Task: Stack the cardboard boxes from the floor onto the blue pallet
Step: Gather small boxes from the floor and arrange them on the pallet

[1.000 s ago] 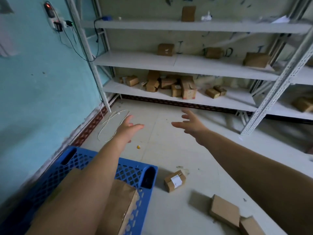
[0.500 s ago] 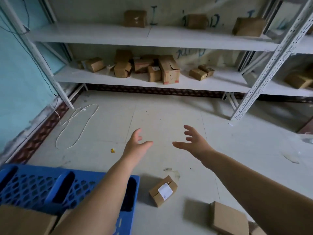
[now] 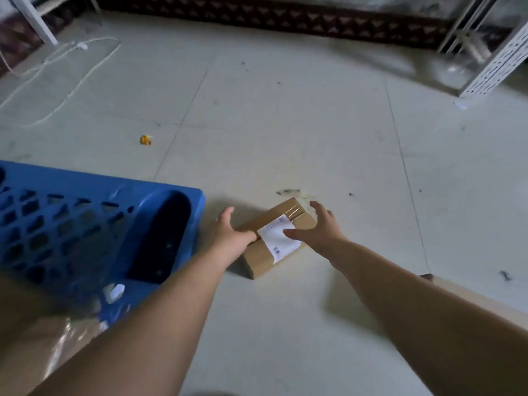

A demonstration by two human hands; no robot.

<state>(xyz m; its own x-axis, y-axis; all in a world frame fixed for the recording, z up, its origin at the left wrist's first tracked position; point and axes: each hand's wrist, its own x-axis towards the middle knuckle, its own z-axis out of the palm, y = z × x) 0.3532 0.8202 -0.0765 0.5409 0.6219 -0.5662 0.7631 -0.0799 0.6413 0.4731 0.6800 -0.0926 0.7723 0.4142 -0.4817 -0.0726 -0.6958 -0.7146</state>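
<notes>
We found the small cardboard box (image 3: 271, 241), white label (image 3: 278, 240) up, lying on the floor (image 3: 285, 124) just beside the blue pallet (image 3: 85, 224). Our left hand (image 3: 231, 237) touched its left edge and our right hand (image 3: 317, 230) its right side, both with fingers spread, neither yet gripping.

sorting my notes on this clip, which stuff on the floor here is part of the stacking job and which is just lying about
Part of the job:
- small cardboard box with white label, between both hands
- blue pallet
- left hand, right hand

Just lying about:
- white cord
- yellow scrap
- shelf post
</notes>
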